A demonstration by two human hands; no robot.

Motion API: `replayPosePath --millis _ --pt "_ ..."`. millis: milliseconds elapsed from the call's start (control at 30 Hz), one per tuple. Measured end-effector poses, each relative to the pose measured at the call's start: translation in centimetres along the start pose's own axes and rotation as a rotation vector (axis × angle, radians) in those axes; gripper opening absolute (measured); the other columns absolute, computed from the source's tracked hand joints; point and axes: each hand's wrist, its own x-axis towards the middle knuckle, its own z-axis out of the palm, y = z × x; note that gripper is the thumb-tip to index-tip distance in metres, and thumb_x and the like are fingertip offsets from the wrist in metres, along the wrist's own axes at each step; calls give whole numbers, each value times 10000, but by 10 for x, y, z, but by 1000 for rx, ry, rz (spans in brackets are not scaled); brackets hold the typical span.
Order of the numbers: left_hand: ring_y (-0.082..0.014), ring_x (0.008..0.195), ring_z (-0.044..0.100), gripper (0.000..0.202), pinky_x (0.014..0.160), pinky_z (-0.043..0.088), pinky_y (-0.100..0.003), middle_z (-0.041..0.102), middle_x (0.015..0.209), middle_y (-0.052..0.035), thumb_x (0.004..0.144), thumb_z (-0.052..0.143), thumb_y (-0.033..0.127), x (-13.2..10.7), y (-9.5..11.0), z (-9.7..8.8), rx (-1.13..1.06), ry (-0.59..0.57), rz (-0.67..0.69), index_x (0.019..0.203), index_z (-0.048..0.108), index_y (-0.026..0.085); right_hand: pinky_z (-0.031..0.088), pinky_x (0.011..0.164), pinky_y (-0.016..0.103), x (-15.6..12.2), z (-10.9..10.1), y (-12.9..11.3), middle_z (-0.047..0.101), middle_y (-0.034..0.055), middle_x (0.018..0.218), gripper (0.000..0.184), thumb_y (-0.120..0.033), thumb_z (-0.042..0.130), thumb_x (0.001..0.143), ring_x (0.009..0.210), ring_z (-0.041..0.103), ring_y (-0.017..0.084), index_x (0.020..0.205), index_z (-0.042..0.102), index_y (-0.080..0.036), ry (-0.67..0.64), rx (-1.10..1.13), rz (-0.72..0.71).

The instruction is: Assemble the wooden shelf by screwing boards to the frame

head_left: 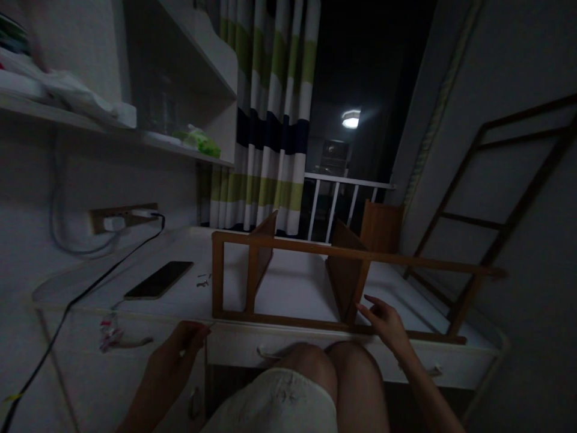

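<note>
Your right hand (pixel 384 323) sits at the wooden frame (pixel 315 250), which stands on the white desk (pixel 288 291) right in front of you. Its fingers are loosely spread, the tips at the bottom rail just beside the right divider panel. Your left hand (pixel 180 347) hangs below the desk edge with its fingertips bunched against the thumb; it's too dark to tell if it's pinching anything. A phone (pixel 158 280) and a few loose screws (pixel 204 280) lie left of the frame. The wall shelf (pixel 180 151) holds a green bag (pixel 204 143) and a white bag (pixel 72 91).

Single head view, forward and down, close over desk (pixel 288 282) and knees (pixel 333 367).
</note>
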Motion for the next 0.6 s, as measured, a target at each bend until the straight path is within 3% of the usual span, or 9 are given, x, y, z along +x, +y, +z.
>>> replayPosePath --millis 133,267,433,600 --pt "-150 633 584 293 553 453 -219 599 667 7 741 420 495 -15 38 27 -121 -101 38 740 490 210 366 461 225 5 15 -2 544 -9 506 498 -554 454 724 484 531 148 941 586 -125 -79 -150 -46" --pt "-136 663 576 246 527 451 -191 591 711 11 757 451 445 -25 47 47 -216 -228 44 785 507 208 384 584 249 12 25 -15 643 90 772 425 -510 394 777 710 601 209 914 573 -150 -65 -293 -81" --pt "-128 727 568 205 659 442 -199 606 768 9 787 445 377 -36 53 50 -225 -351 82 774 566 212 364 583 257 18 35 -22 647 112 729 354 -441 378 806 706 610 229 851 568 -146 -99 -419 -99" --pt "-129 703 566 215 649 426 -195 615 734 -1 790 437 329 -42 75 55 -252 -445 87 742 601 198 354 566 251 19 46 -29 644 109 722 358 -446 374 814 697 610 224 860 563 -145 -100 -461 -110"
